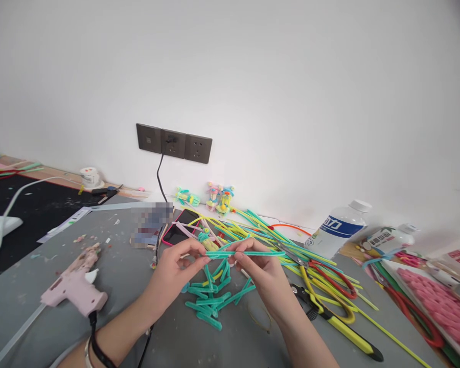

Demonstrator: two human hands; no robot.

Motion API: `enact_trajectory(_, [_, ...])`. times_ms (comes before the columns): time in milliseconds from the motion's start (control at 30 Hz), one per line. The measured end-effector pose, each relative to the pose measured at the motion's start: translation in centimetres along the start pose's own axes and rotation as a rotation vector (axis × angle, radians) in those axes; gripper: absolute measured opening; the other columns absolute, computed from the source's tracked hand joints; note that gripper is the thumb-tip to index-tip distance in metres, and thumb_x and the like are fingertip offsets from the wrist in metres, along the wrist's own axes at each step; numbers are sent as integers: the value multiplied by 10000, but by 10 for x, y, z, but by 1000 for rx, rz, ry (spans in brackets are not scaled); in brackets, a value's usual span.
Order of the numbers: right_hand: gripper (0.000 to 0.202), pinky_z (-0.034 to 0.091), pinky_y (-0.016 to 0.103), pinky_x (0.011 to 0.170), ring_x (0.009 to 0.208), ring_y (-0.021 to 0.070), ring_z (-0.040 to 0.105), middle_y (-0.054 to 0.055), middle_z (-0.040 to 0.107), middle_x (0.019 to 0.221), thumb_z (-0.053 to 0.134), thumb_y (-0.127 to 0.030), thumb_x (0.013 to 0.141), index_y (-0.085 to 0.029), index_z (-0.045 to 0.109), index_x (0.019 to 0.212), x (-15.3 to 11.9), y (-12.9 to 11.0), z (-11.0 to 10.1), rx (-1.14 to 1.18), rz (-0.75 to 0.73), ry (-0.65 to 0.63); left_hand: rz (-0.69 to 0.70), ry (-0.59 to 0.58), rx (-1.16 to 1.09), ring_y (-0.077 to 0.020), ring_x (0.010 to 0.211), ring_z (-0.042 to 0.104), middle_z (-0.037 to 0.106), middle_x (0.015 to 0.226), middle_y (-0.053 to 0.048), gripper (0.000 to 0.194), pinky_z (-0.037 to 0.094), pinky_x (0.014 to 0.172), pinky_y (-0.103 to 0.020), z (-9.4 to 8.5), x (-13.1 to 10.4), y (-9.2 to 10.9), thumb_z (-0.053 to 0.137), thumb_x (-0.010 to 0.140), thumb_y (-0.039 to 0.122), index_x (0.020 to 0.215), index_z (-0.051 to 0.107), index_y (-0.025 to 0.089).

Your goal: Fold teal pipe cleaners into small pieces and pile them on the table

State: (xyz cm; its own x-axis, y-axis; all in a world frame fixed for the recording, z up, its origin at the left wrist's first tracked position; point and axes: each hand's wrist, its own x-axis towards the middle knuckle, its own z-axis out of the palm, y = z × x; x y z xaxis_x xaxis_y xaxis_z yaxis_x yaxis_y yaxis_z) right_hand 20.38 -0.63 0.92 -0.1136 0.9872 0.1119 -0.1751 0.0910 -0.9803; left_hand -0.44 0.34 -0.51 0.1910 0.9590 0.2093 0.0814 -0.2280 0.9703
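My left hand [184,263] pinches one end of a few teal pipe cleaners [266,253] between thumb and fingers. My right hand [253,263] grips the same strands further right, and their free ends stick out past its fingers. The strands lie level between both hands. Below them, short folded teal pieces [209,301] are piled on the grey mat [176,342]. A small teal and yellow figure [206,239] stands just behind my fingers, partly hidden.
A pink glue gun [76,291] lies left. Long yellow and teal pipe cleaners [249,230], yellow-handled pliers [345,329] and red-handled scissors [335,276] lie right, near a bottle [337,230]. Small figures [220,198] stand by the wall. A phone [182,227] lies behind my left hand.
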Motion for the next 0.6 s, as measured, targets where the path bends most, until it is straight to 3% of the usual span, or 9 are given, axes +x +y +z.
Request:
enact_trajectory(200, [268, 553, 292, 676, 740, 178, 700, 63, 729, 954, 796, -422, 815, -195, 656, 797, -4, -3, 9, 51, 33, -67, -4, -77, -83, -147, 703, 588, 626, 837, -27, 91, 533, 591, -221, 2, 0, 0, 678, 833, 254, 797, 658, 174])
enact_trajectory(400, [243, 577, 300, 739, 792, 184, 716, 61, 742, 959, 797, -402, 821, -200, 664, 794, -7, -7, 10, 71, 54, -68, -89, -65, -169, -187, 800, 615, 611, 858, -34, 150, 565, 586, -233, 4, 1, 3, 736, 760, 264, 840, 639, 181])
enact_trajectory(600, [254, 567, 314, 722, 770, 190, 692, 66, 727, 944, 798, -413, 811, -200, 664, 776, -6, -5, 9, 67, 22, -5, -64, -24, -158, -149, 704, 611, 622, 782, -15, 137, 546, 605, -217, 3, 0, 6, 745, 764, 275, 802, 660, 173])
